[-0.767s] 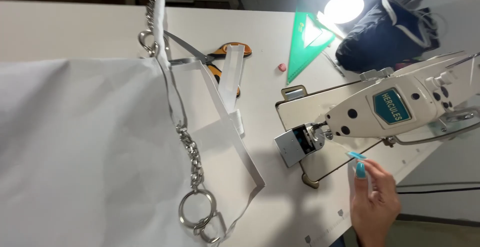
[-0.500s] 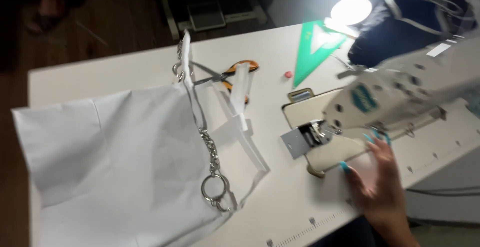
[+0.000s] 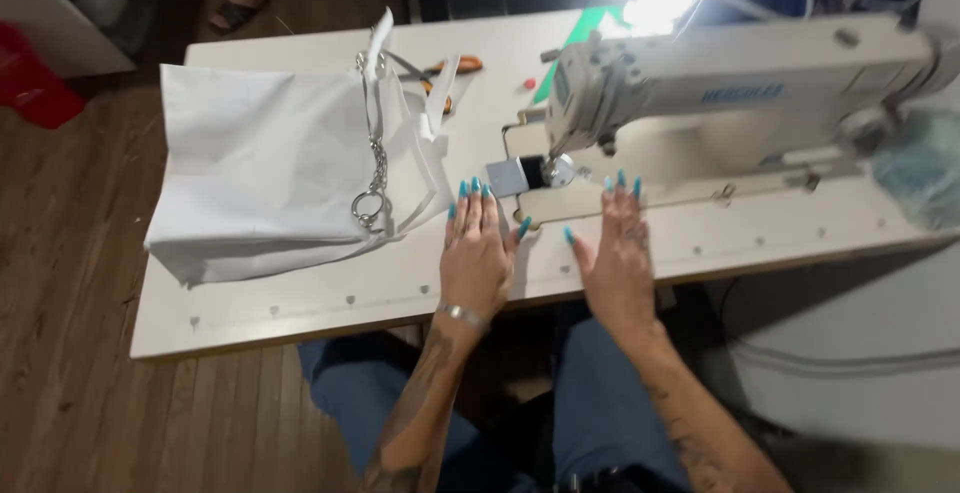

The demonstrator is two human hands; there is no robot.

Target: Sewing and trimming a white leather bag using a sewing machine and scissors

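I see left hand (image 3: pixel 478 256) flat, fingers spread, holding nothing, on cream wooden table (image 3: pixel 300 298) before white sewing machine (image 3: pixel 740 88). Right hand (image 3: pixel 617 258) likewise, below machine's needle. Folded white fabric with metal chain (image 3: pixel 270 168) left of machine, just beside left hand. Bare strip along table's near edge.

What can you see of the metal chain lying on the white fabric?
The metal chain looks like silvery steel. It runs in a nearly straight line down the white fabric, links up top near a white strap, ending in a large round ring by the fabric's front edge. It lies flat; neither hand touches it.
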